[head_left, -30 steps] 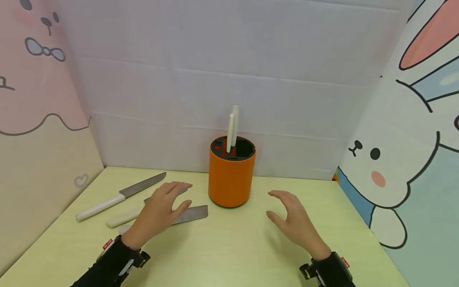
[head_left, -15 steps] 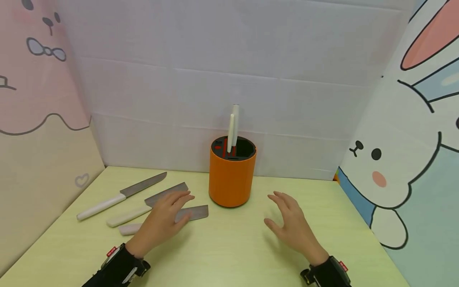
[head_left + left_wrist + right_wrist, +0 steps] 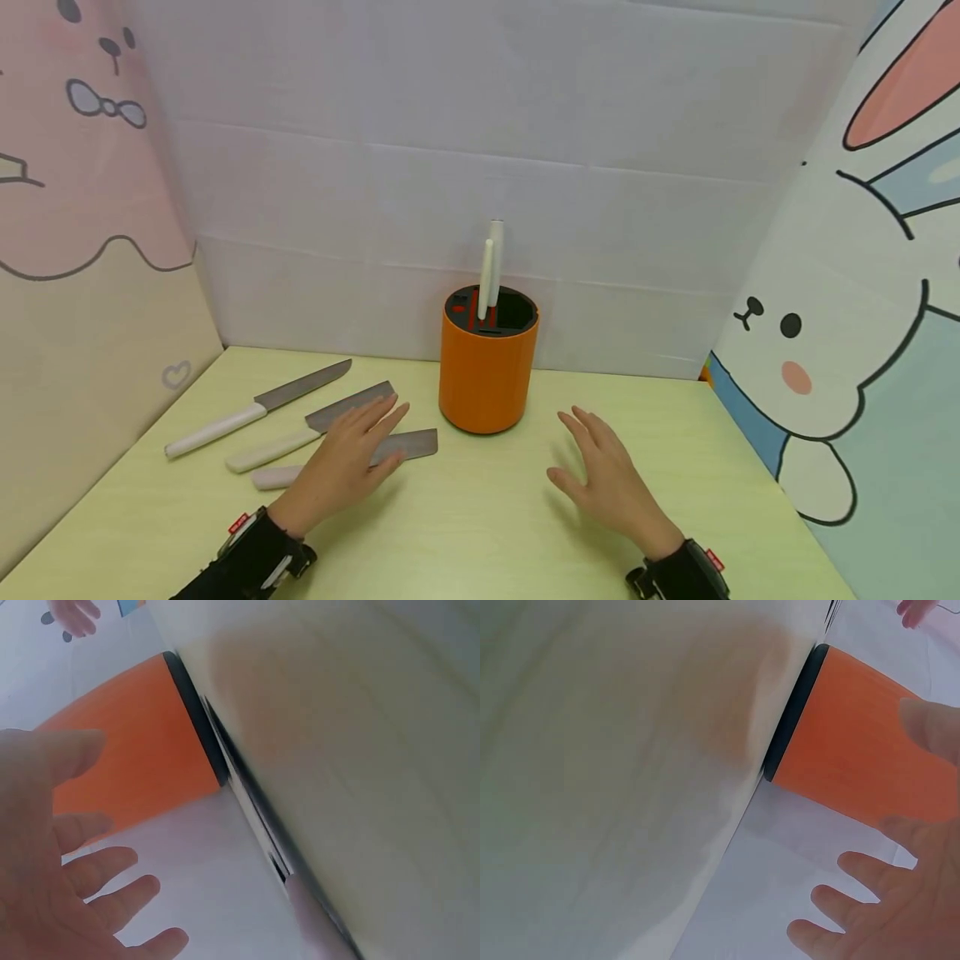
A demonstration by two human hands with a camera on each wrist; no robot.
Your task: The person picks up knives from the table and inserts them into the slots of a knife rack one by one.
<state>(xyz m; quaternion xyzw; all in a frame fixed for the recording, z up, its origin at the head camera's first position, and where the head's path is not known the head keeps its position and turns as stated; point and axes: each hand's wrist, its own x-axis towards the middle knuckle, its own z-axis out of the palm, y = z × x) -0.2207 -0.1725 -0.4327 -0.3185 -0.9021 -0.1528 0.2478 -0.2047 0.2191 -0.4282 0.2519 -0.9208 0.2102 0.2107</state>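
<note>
In the head view, an orange round knife block [image 3: 487, 383] with a black top stands at the back of the table. Two white-handled knives [image 3: 486, 279] are upright in its slots. Left of it lie three knives: a long knife [image 3: 300, 387], a broader-bladed knife [image 3: 348, 406] and a cleaver [image 3: 420, 442]. My left hand [image 3: 345, 458] is above the cleaver, hiding its middle, fingers spread and holding nothing. My right hand [image 3: 611, 479] hovers to the right of the block, fingers apart, also holding nothing. Both wrist views show the orange block beyond the spread fingers.
The pale yellow table [image 3: 480, 533] meets a white back wall [image 3: 337, 208]. Cartoon-printed panels [image 3: 825, 375] flank it left and right. Both wrists wear black bands with small cameras [image 3: 255, 542].
My left hand has dropped back slightly and its fingers have straightened, uncovering more of the middle knife and the cleaver handle. My right hand's fingers have spread, and it has shifted slightly left.
</note>
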